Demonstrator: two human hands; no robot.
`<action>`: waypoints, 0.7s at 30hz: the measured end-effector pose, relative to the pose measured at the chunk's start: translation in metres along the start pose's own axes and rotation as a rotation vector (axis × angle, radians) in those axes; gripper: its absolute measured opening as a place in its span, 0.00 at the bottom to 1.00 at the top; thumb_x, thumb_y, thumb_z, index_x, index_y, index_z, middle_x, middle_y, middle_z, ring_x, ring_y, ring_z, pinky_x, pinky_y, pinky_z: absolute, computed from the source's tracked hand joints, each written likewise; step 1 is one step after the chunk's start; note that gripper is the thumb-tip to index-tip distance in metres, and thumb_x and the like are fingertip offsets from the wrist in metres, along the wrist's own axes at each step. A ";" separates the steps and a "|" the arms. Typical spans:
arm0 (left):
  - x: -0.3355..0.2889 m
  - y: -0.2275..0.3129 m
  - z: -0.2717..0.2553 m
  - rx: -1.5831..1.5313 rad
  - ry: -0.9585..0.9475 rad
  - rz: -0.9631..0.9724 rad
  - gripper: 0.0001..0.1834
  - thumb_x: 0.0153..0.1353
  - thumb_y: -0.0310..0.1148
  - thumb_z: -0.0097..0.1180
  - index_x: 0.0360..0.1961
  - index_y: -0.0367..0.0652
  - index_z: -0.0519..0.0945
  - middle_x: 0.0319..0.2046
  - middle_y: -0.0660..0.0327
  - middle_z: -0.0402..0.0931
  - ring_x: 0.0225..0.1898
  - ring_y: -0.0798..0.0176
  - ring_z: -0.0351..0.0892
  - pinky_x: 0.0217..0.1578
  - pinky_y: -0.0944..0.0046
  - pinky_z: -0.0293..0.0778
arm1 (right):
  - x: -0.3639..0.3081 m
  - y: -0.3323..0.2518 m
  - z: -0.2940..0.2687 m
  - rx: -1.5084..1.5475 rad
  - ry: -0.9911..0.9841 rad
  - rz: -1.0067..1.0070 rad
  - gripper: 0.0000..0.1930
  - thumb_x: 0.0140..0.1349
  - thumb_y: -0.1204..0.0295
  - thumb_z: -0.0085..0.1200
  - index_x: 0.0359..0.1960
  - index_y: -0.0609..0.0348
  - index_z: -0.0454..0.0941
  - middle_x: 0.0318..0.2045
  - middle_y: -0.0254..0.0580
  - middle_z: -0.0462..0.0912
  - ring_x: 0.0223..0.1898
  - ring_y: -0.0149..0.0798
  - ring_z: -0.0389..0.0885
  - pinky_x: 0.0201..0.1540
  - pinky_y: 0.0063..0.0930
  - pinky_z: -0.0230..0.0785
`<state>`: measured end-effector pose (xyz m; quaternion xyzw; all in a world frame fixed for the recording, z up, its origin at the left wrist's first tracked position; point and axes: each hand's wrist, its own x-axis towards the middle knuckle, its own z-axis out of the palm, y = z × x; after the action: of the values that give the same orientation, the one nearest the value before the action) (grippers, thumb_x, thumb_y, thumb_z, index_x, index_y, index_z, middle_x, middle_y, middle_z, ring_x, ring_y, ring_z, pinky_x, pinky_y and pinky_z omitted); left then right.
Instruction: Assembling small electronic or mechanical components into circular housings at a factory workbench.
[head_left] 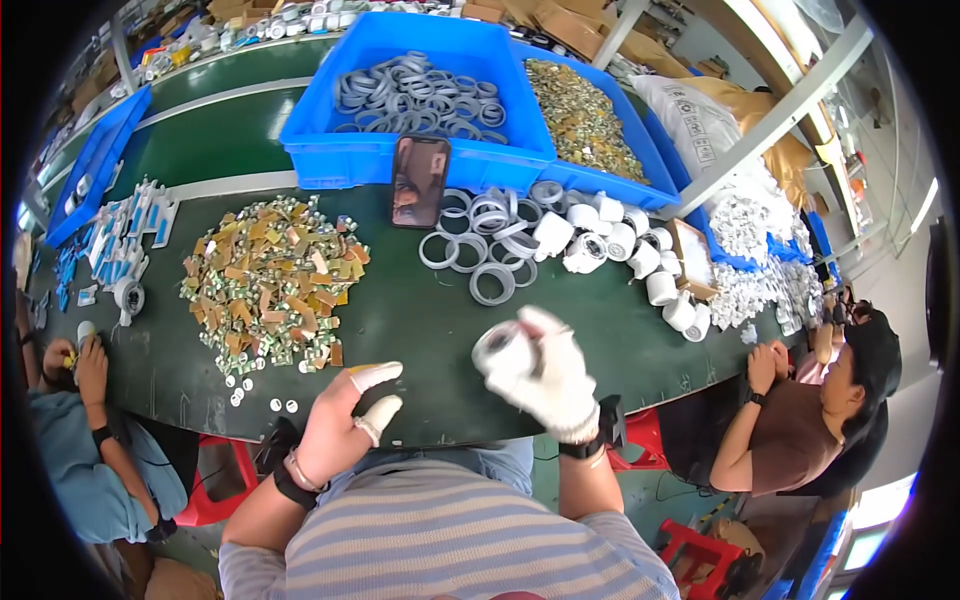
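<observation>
My right hand [560, 385], in a white glove, is closed round a white round plastic housing [503, 352] above the near part of the dark green table. The housing's round end, with a darker middle, is tilted up to the left. My left hand [338, 425] hovers near the table's front edge with pale covers on its thumb and forefinger. Those two fingers are stretched apart, and nothing is between them. Loose grey rings [490, 284] lie beyond my right hand. Similar white housings [620, 241] are gathered to the right of the rings.
A heap of small circuit boards [275, 280] lies left of centre. A blue bin [420, 160] of grey rings stands at the back, with a phone [418, 182] leaning on it. Beside it is a blue bin [608, 185] of small parts. Co-workers sit at both sides.
</observation>
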<state>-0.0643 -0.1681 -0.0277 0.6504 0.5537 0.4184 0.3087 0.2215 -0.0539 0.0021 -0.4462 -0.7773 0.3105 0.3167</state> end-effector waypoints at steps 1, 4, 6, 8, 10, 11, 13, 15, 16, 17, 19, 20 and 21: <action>0.000 -0.008 0.005 -0.210 -0.020 -0.026 0.31 0.65 0.24 0.68 0.68 0.45 0.73 0.61 0.53 0.79 0.61 0.56 0.80 0.61 0.57 0.75 | -0.005 -0.001 0.007 -0.022 -0.052 -0.272 0.42 0.50 0.56 0.80 0.64 0.61 0.73 0.53 0.53 0.82 0.54 0.51 0.84 0.57 0.40 0.77; 0.012 -0.010 0.009 -1.093 -0.389 -0.150 0.49 0.69 0.30 0.66 0.82 0.48 0.48 0.72 0.46 0.67 0.71 0.55 0.70 0.70 0.54 0.66 | -0.003 -0.017 0.025 0.555 -0.600 -0.287 0.43 0.51 0.58 0.79 0.66 0.60 0.72 0.56 0.53 0.81 0.57 0.52 0.83 0.61 0.42 0.74; 0.014 -0.008 0.001 -1.115 -0.653 -0.326 0.54 0.69 0.38 0.67 0.83 0.45 0.40 0.69 0.50 0.68 0.67 0.60 0.73 0.68 0.57 0.66 | 0.008 -0.034 0.027 0.459 -0.763 -0.336 0.42 0.50 0.64 0.82 0.66 0.59 0.73 0.54 0.50 0.83 0.56 0.47 0.83 0.60 0.42 0.75; 0.020 -0.014 0.001 -1.017 -0.709 -0.306 0.54 0.68 0.44 0.68 0.82 0.42 0.46 0.70 0.52 0.67 0.69 0.60 0.71 0.70 0.55 0.64 | 0.024 -0.054 0.023 0.520 -0.685 -0.225 0.31 0.56 0.71 0.76 0.61 0.59 0.78 0.50 0.43 0.83 0.45 0.39 0.84 0.51 0.37 0.78; 0.002 -0.021 -0.006 -1.034 -0.567 -0.509 0.46 0.68 0.44 0.67 0.79 0.40 0.57 0.60 0.54 0.76 0.62 0.57 0.79 0.63 0.56 0.74 | 0.035 -0.019 0.022 0.161 -0.201 -0.340 0.25 0.59 0.69 0.72 0.58 0.58 0.80 0.44 0.43 0.85 0.43 0.40 0.85 0.48 0.38 0.79; -0.003 -0.021 -0.009 -1.147 -0.474 -0.544 0.45 0.68 0.44 0.68 0.78 0.40 0.59 0.61 0.52 0.76 0.61 0.53 0.80 0.62 0.51 0.77 | 0.044 0.005 0.024 -0.146 -0.051 -0.343 0.23 0.60 0.69 0.70 0.57 0.57 0.80 0.41 0.44 0.85 0.42 0.44 0.85 0.47 0.40 0.79; -0.011 -0.014 -0.013 -1.296 -0.237 -0.579 0.41 0.67 0.45 0.68 0.74 0.40 0.64 0.64 0.48 0.75 0.59 0.41 0.82 0.58 0.36 0.81 | 0.053 0.045 0.020 -0.526 0.072 -0.268 0.21 0.60 0.69 0.68 0.55 0.54 0.82 0.37 0.47 0.85 0.40 0.51 0.85 0.46 0.44 0.79; -0.011 -0.016 -0.020 -1.376 -0.179 -0.593 0.37 0.67 0.45 0.67 0.71 0.43 0.67 0.63 0.49 0.75 0.59 0.43 0.82 0.57 0.38 0.82 | 0.059 0.064 0.016 -0.578 0.065 -0.249 0.18 0.59 0.69 0.68 0.51 0.52 0.83 0.37 0.48 0.85 0.40 0.55 0.84 0.45 0.47 0.78; -0.012 -0.016 -0.023 -1.399 -0.142 -0.638 0.36 0.67 0.45 0.67 0.71 0.44 0.66 0.62 0.49 0.75 0.58 0.44 0.83 0.56 0.39 0.83 | 0.058 0.068 0.014 -0.575 0.063 -0.250 0.18 0.59 0.69 0.68 0.51 0.52 0.83 0.37 0.48 0.85 0.40 0.55 0.84 0.45 0.47 0.78; -0.014 -0.019 -0.025 -1.398 -0.139 -0.639 0.36 0.67 0.45 0.67 0.71 0.44 0.66 0.62 0.49 0.75 0.58 0.44 0.83 0.56 0.39 0.83 | 0.056 0.071 0.013 -0.622 0.047 -0.243 0.16 0.59 0.70 0.68 0.49 0.53 0.84 0.37 0.48 0.85 0.40 0.55 0.84 0.45 0.47 0.79; -0.019 -0.025 -0.026 -1.079 -0.073 -0.675 0.37 0.67 0.47 0.67 0.71 0.45 0.66 0.60 0.50 0.76 0.57 0.47 0.84 0.55 0.43 0.84 | 0.057 0.063 0.013 -0.603 0.094 -0.324 0.11 0.58 0.71 0.68 0.43 0.53 0.86 0.35 0.47 0.85 0.40 0.54 0.84 0.45 0.46 0.78; -0.020 -0.024 -0.025 -1.081 -0.061 -0.677 0.37 0.67 0.47 0.67 0.71 0.45 0.66 0.60 0.50 0.76 0.57 0.47 0.84 0.55 0.43 0.84 | 0.054 0.057 0.011 -0.598 0.087 -0.331 0.11 0.58 0.71 0.68 0.43 0.53 0.86 0.35 0.47 0.85 0.40 0.54 0.84 0.45 0.46 0.78; -0.020 -0.020 -0.024 -1.048 -0.015 -0.601 0.37 0.67 0.47 0.67 0.70 0.45 0.67 0.58 0.50 0.77 0.55 0.49 0.84 0.53 0.44 0.85 | 0.051 0.049 0.009 -0.635 0.095 -0.354 0.11 0.58 0.72 0.67 0.43 0.52 0.86 0.34 0.46 0.85 0.40 0.53 0.84 0.44 0.46 0.78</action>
<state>-0.0955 -0.1849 -0.0380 0.2296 0.4312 0.5254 0.6967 0.2183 0.0092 -0.0300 -0.3949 -0.8844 -0.0267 0.2471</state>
